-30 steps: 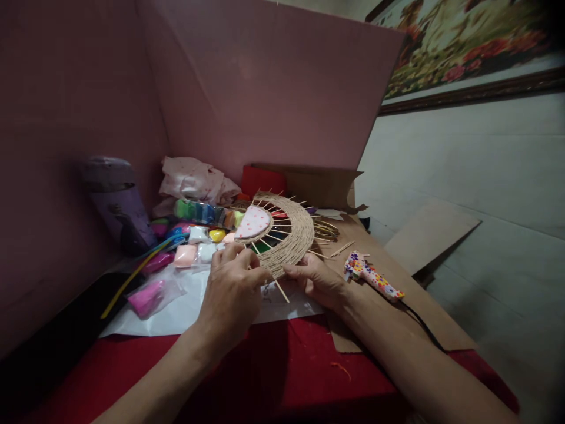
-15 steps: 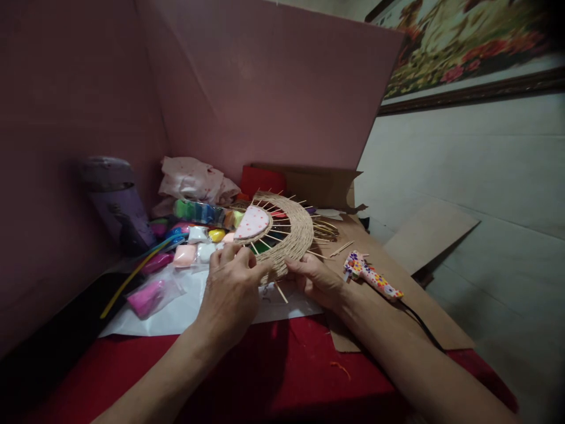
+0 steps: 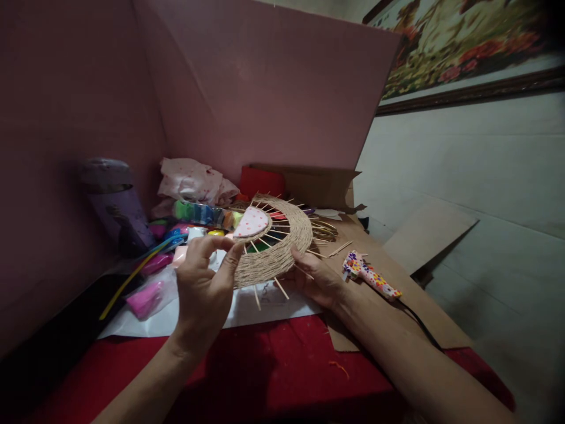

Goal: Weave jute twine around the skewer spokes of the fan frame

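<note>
Both hands are at a curved piece woven from twine (image 3: 293, 235) on thin wooden sticks. Its spokes fan out from a half-round centre covered in white cloth with pink dots (image 3: 251, 224). My left hand (image 3: 203, 288) is closed at the near left end of the weave, thumb and forefinger drawn together by the edge; whether a loose strand is between them cannot be made out. My right hand (image 3: 320, 280) grips the outer rim at the near right, thumb on top, other fingers partly hidden below. Bare stick ends poke out past the rim.
A flower-patterned glue gun (image 3: 371, 277) with a black cord lies on cardboard (image 3: 424, 315) at the right. Packets of coloured clay (image 3: 145, 297), a yellow tube (image 3: 128, 280) and a purple tumbler (image 3: 117, 206) stand left. Red cloth (image 3: 286, 365) covers the front.
My left hand has moved left along the weave to its end, uncovering more of the near rim and another stick end. My right hand keeps its hold on the rim.
</note>
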Demonstrator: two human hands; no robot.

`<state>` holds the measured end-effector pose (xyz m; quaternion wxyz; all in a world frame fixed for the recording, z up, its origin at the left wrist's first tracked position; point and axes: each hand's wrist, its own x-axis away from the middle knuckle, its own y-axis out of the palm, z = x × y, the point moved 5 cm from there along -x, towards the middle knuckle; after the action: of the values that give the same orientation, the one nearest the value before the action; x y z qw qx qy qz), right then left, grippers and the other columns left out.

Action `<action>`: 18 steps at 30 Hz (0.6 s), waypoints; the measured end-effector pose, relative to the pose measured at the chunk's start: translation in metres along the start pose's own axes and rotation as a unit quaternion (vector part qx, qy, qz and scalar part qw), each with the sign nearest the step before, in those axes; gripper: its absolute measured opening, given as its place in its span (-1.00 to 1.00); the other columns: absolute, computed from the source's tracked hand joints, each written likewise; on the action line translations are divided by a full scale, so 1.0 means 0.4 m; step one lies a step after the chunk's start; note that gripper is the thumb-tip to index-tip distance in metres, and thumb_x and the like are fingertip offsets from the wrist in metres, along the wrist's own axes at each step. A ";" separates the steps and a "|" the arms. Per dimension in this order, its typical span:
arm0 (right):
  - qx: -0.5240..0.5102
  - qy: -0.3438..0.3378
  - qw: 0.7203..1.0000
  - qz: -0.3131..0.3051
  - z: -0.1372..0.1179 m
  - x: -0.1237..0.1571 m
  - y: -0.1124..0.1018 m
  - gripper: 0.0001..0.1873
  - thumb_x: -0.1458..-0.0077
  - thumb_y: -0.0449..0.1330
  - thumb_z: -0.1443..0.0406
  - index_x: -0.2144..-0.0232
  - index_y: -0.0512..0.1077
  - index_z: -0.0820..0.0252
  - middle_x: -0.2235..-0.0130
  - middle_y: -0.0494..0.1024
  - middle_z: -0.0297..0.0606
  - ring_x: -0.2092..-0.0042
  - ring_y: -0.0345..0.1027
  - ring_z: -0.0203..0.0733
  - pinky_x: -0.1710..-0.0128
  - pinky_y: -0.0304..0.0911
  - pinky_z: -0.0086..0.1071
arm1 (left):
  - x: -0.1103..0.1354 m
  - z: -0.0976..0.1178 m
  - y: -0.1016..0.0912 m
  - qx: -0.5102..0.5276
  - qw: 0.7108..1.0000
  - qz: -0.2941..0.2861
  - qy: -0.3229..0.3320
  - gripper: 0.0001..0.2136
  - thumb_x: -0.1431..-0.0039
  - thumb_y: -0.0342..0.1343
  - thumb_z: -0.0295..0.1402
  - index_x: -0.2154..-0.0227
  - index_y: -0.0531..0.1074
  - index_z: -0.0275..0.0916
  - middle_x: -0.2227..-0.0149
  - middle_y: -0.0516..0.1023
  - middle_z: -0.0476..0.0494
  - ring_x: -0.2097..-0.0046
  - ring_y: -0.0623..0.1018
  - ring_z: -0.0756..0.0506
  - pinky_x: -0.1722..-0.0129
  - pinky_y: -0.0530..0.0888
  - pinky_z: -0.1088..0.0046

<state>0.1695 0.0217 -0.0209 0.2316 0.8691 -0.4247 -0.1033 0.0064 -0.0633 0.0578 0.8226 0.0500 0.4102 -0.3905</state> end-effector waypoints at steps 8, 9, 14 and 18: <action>-0.062 0.011 0.998 0.030 -0.010 -0.002 -0.002 -0.55 -0.14 -0.01 0.00 0.11 0.39 0.17 0.28 0.58 -0.17 0.29 0.47 -0.12 0.25 0.35 -0.19 | -0.026 -0.085 0.009 0.186 0.965 0.036 -0.181 -0.77 0.04 0.16 -0.16 0.45 0.35 -0.22 0.44 0.37 0.03 0.40 0.36 0.03 0.40 0.29 0.52; -0.067 0.011 0.997 0.031 -0.011 -0.002 -0.002 -0.54 -0.14 -0.02 0.00 0.11 0.38 0.17 0.29 0.58 -0.16 0.29 0.47 -0.12 0.25 0.35 -0.19 | -0.028 -0.097 0.011 0.193 0.960 0.045 -0.200 -0.76 0.07 0.18 -0.18 0.41 0.35 -0.22 0.41 0.38 0.02 0.36 0.37 0.02 0.39 0.29 0.52; -0.080 0.011 0.996 0.039 -0.011 -0.004 -0.012 -0.54 -0.16 -0.06 0.01 0.12 0.38 0.18 0.30 0.58 -0.17 0.28 0.47 -0.11 0.25 0.35 -0.18 | -0.018 -0.130 0.031 0.261 0.901 0.023 -0.347 -0.71 0.16 0.22 -0.28 0.35 0.34 -0.27 0.34 0.43 -0.03 0.35 0.43 0.02 0.39 0.35 0.50; -0.076 0.012 0.996 0.041 -0.008 -0.005 -0.016 -0.58 -0.17 -0.06 0.06 0.12 0.39 0.19 0.30 0.59 -0.17 0.29 0.48 -0.12 0.24 0.35 -0.18 | 0.001 -0.123 0.069 0.353 0.827 -0.089 -0.428 -0.88 0.14 0.17 -0.47 0.46 0.38 -0.28 0.46 0.47 -0.06 0.42 0.48 0.00 0.41 0.42 0.50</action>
<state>0.1739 0.0277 -0.0215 0.3056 0.8319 -0.4486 -0.1152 -0.0058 -0.0247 0.0186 0.8039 0.1277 -0.1461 -0.5622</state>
